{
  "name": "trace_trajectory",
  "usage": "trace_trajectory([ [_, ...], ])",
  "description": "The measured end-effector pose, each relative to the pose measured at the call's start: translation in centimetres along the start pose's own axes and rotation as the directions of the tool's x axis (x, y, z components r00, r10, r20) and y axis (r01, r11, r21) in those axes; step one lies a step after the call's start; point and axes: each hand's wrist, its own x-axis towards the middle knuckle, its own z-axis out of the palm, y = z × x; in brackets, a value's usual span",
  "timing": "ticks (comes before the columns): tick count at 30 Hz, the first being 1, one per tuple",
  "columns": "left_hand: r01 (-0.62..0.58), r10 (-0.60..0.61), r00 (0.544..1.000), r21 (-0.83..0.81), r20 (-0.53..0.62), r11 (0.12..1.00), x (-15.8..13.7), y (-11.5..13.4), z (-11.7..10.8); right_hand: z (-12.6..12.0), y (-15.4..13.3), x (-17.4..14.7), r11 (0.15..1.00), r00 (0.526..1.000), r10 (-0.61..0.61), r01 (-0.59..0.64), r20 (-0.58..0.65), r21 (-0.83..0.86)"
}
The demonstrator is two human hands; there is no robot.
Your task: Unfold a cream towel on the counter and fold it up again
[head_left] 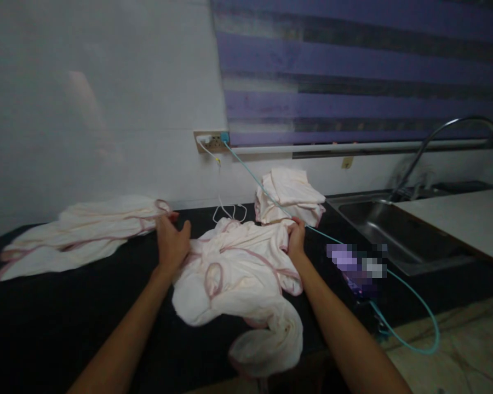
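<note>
A crumpled white garment with pink trim [246, 268] lies on the black countertop in front of me, one end hanging toward the front edge. My right hand [296, 238] grips its upper right part, fingers closed on the cloth. My left hand [172, 239] is at the garment's left side, thumb and fingers apart, holding nothing that I can see. Its fingertips are beside the end of a second white garment with pink trim [82, 227], stretched out on the left; whether they touch it I cannot tell.
Folded white cloths [290, 191] are stacked near the wall. A teal cable [250, 172] runs from the wall socket [212, 142] across them to a phone, partly blurred out [353, 279]. On the right are a steel sink [394, 230] and a curved faucet [423, 148].
</note>
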Motion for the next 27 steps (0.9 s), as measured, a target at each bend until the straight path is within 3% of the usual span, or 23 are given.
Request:
trace_trajectory([
  [2,-0.096,0.108,0.99,-0.122,0.093,0.988,-1.9,2.6,0.2,-0.3,-0.9,-0.9,0.973,0.983,-0.18,0.172,-0.041,-0.154],
  [3,-0.156,0.189,0.958,-0.163,0.213,0.974,-3.5,3.9,0.6,-0.5,-1.4,-1.3,0.932,0.958,-0.286,0.274,-0.019,-0.236],
  [4,-0.224,0.269,0.901,-0.167,0.34,0.96,-5.4,5.1,1.1,-0.6,-1.8,-1.7,0.88,0.927,-0.374,0.365,0.029,-0.303],
  [6,-0.436,0.394,0.743,-0.056,0.541,0.898,-9.6,6.6,2.5,-0.7,-2.3,-2.4,0.791,0.869,-0.467,0.492,0.16,-0.363],
  [9,-0.614,0.368,0.498,0.019,0.785,0.789,-14.1,6.9,3.8,-0.5,-2.6,-2.7,0.766,0.829,-0.474,0.554,0.296,-0.325],
  [12,-0.639,0.377,0.26,-0.134,0.889,0.758,-14.5,6.8,2.9,-0.7,-2.8,-2.7,0.821,0.857,-0.385,0.487,0.342,-0.298],
  [15,-0.527,0.449,0.109,-0.331,0.887,0.782,-12.4,7.9,0.9,-1.6,-3.7,-3.1,0.833,0.865,-0.302,0.444,0.401,-0.33],
  [16,-0.474,0.454,0.094,-0.361,0.886,0.803,-11.7,8.4,0.5,-2.0,-4.2,-3.3,0.825,0.843,-0.288,0.46,0.455,-0.329],
  [17,-0.432,0.451,0.119,-0.363,0.884,0.826,-11.2,8.8,0.2,-2.5,-4.7,-3.5,0.813,0.803,-0.283,0.491,0.525,-0.312],
  [18,-0.413,0.447,0.186,-0.343,0.875,0.843,-11.0,9.0,0.3,-2.9,-5.3,-3.7,0.802,0.747,-0.287,0.53,0.6,-0.277],
  [21,-0.478,0.398,0.45,-0.161,0.8,0.863,-11.5,8.5,1.6,-3.6,-6.7,-4.2,0.771,0.59,-0.328,0.619,0.738,-0.152],
  [24,-0.56,0.261,0.57,0.136,0.779,0.817,-12.8,6.1,3.6,-3.2,-6.6,-5.0,0.715,0.546,-0.293,0.67,0.785,-0.199],
  [27,-0.491,0.136,0.703,0.338,0.698,0.803,-11.9,2.6,4.9,-2.5,-5.3,-6.8,0.602,0.544,-0.12,0.705,0.83,-0.375],
])
